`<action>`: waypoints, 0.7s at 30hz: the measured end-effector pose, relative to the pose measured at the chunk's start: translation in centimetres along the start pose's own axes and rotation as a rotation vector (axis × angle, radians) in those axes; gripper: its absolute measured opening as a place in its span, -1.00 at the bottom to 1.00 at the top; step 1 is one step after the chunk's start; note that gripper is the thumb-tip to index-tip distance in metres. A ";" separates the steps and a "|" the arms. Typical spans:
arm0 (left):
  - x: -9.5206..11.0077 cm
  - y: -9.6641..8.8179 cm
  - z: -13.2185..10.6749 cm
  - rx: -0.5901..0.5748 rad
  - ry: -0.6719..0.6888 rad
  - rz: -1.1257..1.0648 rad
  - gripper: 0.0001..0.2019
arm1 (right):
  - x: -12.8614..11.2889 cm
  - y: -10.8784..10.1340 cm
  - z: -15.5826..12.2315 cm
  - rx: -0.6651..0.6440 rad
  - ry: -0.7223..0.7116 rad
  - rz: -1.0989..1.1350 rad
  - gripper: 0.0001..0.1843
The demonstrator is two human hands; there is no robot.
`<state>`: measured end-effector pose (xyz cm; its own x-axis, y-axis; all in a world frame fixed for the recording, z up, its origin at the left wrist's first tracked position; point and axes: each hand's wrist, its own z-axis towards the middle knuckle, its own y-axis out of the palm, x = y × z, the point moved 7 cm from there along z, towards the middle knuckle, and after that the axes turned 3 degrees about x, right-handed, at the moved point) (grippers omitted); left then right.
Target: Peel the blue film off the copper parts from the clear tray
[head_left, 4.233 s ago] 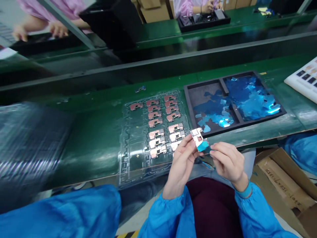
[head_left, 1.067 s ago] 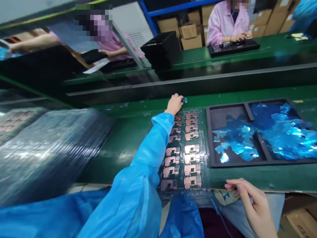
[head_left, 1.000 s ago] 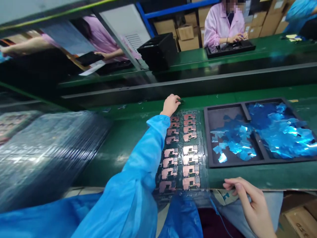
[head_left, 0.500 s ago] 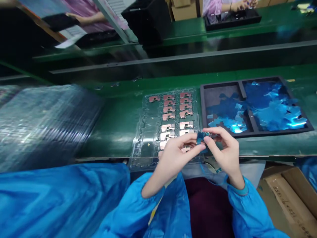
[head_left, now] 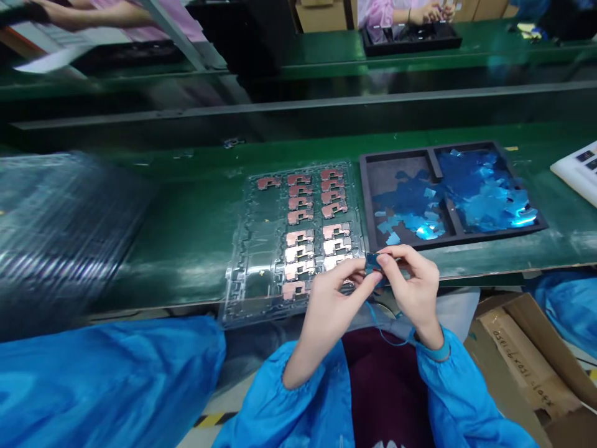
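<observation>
My left hand (head_left: pixel 332 302) and my right hand (head_left: pixel 414 283) meet over the bench's front edge, both pinching a small dark blue circuit board (head_left: pixel 372 261) between thumbs and fingertips. Fingers partly cover the board, so its full outline is hidden. Just left of it lies a clear plastic tray (head_left: pixel 254 277), with copper-coloured board pieces (head_left: pixel 299 238) sitting in two fuller columns and a single piece at upper left. Right behind my right hand stands a black divided tray (head_left: pixel 365 198) holding loose blue film pieces (head_left: pixel 494 193). A blue wrist strap (head_left: pixel 438 351) with a cord circles my right wrist.
A blurred stack of clear trays (head_left: pixel 60 230) stands at left. White printed sheets (head_left: pixel 581 168) lie at far right, and an open cardboard box (head_left: pixel 522 361) is below the bench. Across the divider, a co-worker's hands (head_left: pixel 431 12) are above a black tray (head_left: pixel 413 40).
The camera has turned right, so the bench things appear farther left. Both hands keep hold of the board; my right thumb and fingertips are now closer together on it.
</observation>
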<state>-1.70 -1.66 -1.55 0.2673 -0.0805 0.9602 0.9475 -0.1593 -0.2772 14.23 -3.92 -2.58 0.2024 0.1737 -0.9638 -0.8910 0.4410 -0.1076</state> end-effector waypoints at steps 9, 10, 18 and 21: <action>-1.2 -0.3 0.2 0.107 0.037 -0.002 -0.96 | -1.8 -0.1 -0.6 0.001 -0.356 -0.292 -0.67; -1.2 -0.4 0.2 0.103 0.062 -0.001 -0.95 | -2.2 -0.1 -0.9 0.019 -0.440 -0.355 -0.66; -1.1 0.1 -0.3 -0.081 0.044 -0.161 -0.83 | -2.7 -0.3 -1.8 0.079 -0.670 -0.477 -0.63; -1.8 0.3 -0.6 -0.081 -0.061 -0.310 -0.80 | -3.0 -0.6 -2.0 0.111 -0.748 -0.486 -0.67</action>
<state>-2.03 -2.11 -3.36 -0.0199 0.0428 0.9989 0.9690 -0.2453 0.0298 13.35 -6.49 -0.16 0.7932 0.4564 -0.4032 -0.6014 0.6914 -0.4004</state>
